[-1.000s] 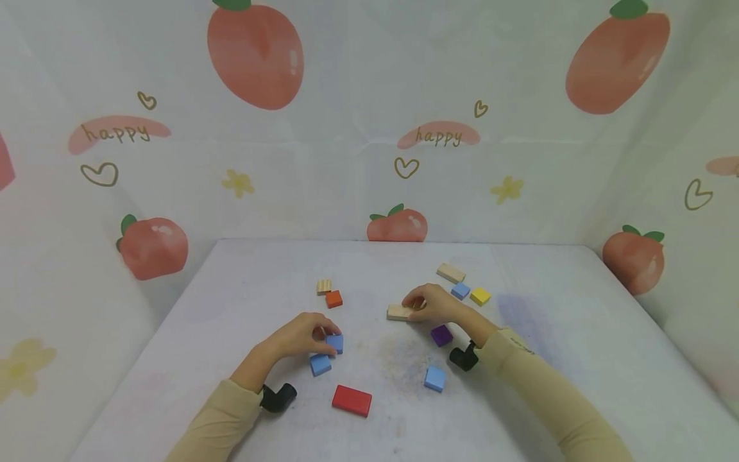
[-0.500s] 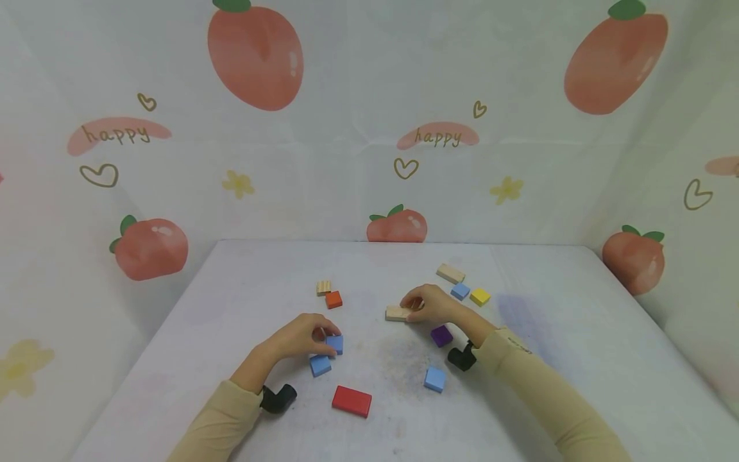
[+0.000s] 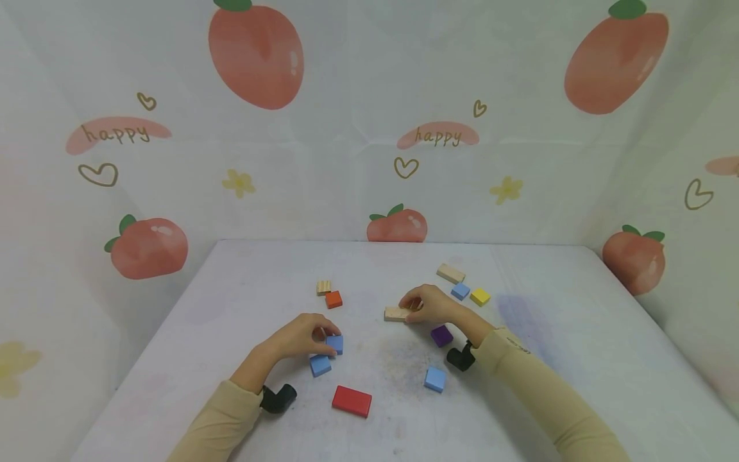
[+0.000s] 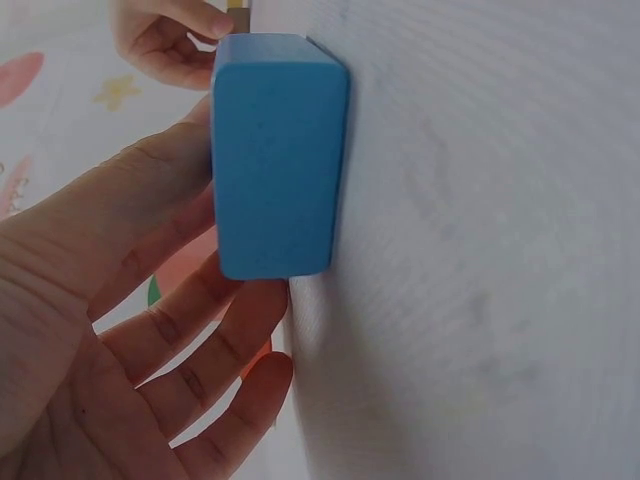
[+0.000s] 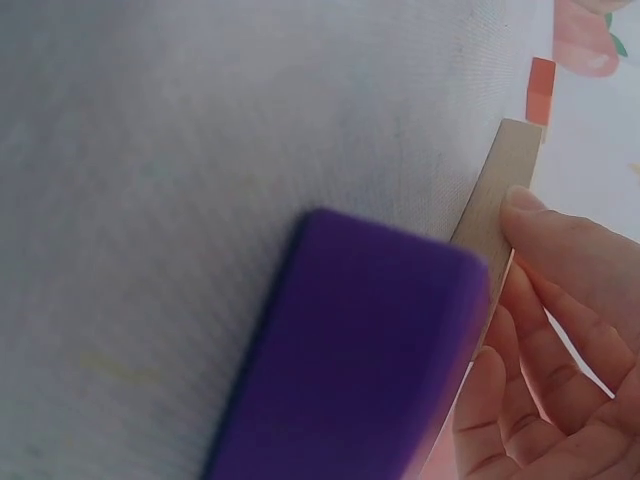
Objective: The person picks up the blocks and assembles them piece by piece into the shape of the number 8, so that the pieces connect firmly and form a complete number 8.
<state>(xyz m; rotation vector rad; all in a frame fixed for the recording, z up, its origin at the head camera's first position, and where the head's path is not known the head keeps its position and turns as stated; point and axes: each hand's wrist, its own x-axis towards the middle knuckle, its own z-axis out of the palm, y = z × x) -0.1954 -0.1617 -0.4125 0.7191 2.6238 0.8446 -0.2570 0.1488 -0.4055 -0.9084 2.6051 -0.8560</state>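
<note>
My left hand (image 3: 303, 337) pinches a blue block (image 3: 335, 344) low over the table in the head view. Close in front of it lies a second blue block (image 3: 320, 365); a large blue block (image 4: 275, 170) hides part of the fingertips in the left wrist view. With thumb and fingers my right hand (image 3: 430, 304) grips a long plain wooden block (image 3: 395, 314), its left end sticking out. In the right wrist view the thumb presses one side of that wooden block (image 5: 502, 190). A purple block (image 5: 350, 350) looms in the foreground there and covers its lower part.
Ahead of the left hand sit a ridged wooden piece (image 3: 324, 287) and an orange block (image 3: 333, 299). Beyond the right hand are another wooden block (image 3: 451, 273), a blue block (image 3: 460, 291) and a yellow block (image 3: 480, 296). A red block (image 3: 352, 401) lies nearer.
The right hand and its wooden block have shifted slightly left. The left hand and the other blocks stay where they were.
</note>
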